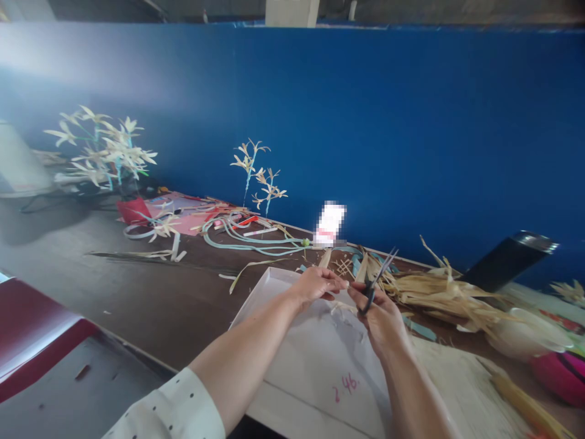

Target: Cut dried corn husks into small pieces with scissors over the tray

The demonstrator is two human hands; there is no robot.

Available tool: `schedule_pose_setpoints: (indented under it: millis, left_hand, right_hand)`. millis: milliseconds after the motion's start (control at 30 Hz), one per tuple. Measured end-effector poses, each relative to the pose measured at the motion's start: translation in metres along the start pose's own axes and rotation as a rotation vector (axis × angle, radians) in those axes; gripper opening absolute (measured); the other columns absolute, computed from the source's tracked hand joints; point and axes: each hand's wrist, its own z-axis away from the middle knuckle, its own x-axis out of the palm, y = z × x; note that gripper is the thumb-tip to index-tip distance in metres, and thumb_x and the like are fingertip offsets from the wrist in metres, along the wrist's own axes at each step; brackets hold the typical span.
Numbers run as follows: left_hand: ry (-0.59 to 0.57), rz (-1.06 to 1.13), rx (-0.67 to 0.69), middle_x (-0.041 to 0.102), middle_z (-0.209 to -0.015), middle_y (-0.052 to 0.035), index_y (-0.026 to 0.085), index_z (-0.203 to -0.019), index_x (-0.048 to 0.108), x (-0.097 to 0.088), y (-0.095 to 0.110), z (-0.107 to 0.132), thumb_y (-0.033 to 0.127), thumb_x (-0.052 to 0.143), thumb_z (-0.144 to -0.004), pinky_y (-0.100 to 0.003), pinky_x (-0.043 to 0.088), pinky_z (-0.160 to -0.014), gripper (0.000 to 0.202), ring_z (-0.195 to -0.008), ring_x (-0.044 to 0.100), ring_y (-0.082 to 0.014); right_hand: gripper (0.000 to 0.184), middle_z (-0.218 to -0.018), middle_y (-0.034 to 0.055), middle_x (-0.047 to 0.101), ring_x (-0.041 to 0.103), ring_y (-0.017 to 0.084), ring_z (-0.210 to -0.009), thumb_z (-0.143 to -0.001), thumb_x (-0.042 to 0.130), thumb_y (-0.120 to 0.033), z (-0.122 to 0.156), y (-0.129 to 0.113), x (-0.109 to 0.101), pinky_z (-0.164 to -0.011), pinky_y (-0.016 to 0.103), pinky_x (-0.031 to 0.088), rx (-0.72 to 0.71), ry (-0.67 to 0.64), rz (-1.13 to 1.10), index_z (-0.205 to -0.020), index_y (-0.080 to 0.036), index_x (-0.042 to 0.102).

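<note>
My right hand is closed around a pair of scissors; the black handles rest against the fingers and the blades point up and away to the right. Its thumb and fingertip meet the fingertips of my left hand, which are pinched together. Whatever lies in that pinch is too small to make out. Beneath both hands is a shallow white box lid with red handwriting on it. Some pale strips show just under the fingers.
Dried husks are heaped on the right, beside a black flask and a white bowl. Pale blue cords and a bright phone lie behind. Husk flowers stand at the left, against a blue wall.
</note>
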Motion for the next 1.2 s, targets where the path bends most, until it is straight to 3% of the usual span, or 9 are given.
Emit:
schedule_pose_setpoints:
  millis: [267,533,867,1200]
  left_hand:
    - [0.029,-0.002,-0.012,0.066,-0.077,-0.0090,0.013,-0.073,0.070,-0.001,0.001,-0.001,0.044,0.076,-0.053,-0.022,0.045,-0.054,0.038,-0.067,0.056,-0.0131]
    - [0.068,-0.020,-0.010,0.066,-0.074,-0.0076,0.014,-0.073,0.070,-0.001,0.000,-0.002,0.042,0.075,-0.057,-0.021,0.045,-0.053,0.033,-0.063,0.055,-0.0114]
    - [0.031,-0.119,0.042,0.065,-0.074,-0.0077,0.013,-0.075,0.069,-0.003,-0.008,-0.007,0.047,0.071,-0.059,-0.021,0.046,-0.053,0.037,-0.066,0.058,-0.0133]
    - [-0.019,-0.154,0.026,0.065,-0.079,-0.0080,0.014,-0.077,0.069,-0.001,0.000,0.000,0.052,0.071,-0.057,-0.023,0.046,-0.056,0.043,-0.069,0.058,-0.0137]
  right_hand:
    - [0.042,-0.047,-0.0089,0.037,0.025,0.004,-0.040,-0.053,0.080,-0.032,0.000,-0.001,0.001,-0.038,0.021,0.015,-0.005,-0.036,-0.119,-0.087,-0.017,0.062]
    - [0.045,-0.052,-0.0080,0.040,0.028,0.005,-0.041,-0.051,0.081,-0.033,-0.001,0.003,0.000,-0.038,0.020,0.016,0.018,-0.057,-0.116,-0.090,-0.019,0.062]
    - [0.047,-0.053,-0.0077,0.042,0.028,0.004,-0.043,-0.051,0.082,-0.033,0.002,0.001,0.001,-0.038,0.019,0.018,0.011,-0.069,-0.120,-0.092,-0.018,0.064]
    - [0.040,-0.049,-0.0078,0.038,0.026,0.004,-0.041,-0.055,0.080,-0.033,-0.002,0.004,-0.001,-0.039,0.021,0.017,-0.012,-0.029,-0.067,-0.088,-0.017,0.064]
